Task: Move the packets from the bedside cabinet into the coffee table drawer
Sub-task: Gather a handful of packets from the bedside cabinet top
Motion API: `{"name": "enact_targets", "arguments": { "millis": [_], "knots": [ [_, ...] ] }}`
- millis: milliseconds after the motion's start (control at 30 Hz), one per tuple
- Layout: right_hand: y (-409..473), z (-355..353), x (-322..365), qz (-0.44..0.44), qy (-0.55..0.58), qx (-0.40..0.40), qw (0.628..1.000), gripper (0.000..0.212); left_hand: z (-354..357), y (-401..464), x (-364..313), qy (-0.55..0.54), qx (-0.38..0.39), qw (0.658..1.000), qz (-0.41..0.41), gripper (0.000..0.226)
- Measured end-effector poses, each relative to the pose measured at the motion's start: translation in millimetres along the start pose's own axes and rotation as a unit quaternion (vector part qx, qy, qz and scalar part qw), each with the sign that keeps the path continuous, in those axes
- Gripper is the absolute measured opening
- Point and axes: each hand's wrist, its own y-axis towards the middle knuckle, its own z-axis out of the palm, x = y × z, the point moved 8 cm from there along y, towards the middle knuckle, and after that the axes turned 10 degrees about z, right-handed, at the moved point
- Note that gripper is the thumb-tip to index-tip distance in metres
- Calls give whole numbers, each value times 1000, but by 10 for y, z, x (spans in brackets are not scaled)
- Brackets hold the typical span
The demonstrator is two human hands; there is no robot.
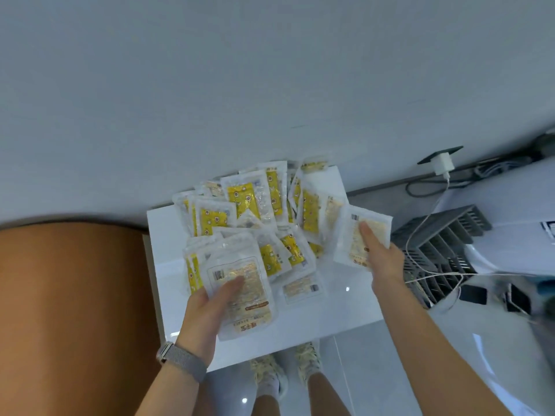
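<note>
White bedside cabinet surface against a grey wall, heaped with packets.

Left hand fingers pinch one packet at the heap's near edge; right hand pinches another packet to the heap's right. Both packets stand lengthwise away from the person.

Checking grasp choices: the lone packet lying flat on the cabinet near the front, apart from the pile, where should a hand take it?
Pinch the lone packet at its near edge, coming from the front; it lies flat on the cabinet, with the pile behind.
</note>
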Motion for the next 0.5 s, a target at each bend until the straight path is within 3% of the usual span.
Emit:
{"name": "enact_targets", "arguments": {
  "millis": [133, 300, 400, 500],
  "knots": [
    [11, 465, 266, 10, -35, 45, 998, 40, 44, 39, -10, 11, -1, 1000, -3, 28],
    [-140, 989, 343, 158, 6, 163, 974, 40, 91, 71, -41, 10, -1, 1000, -5, 25],
    [-234, 1070, 347, 170, -12, 175, 970, 31, 84, 76, -71, 13, -1, 1000, -2, 23],
    [-292, 1150, 283, 201, 28, 201, 958, 37, 55, 81, -95, 13, -2, 1000, 1, 24]
  ]
}}
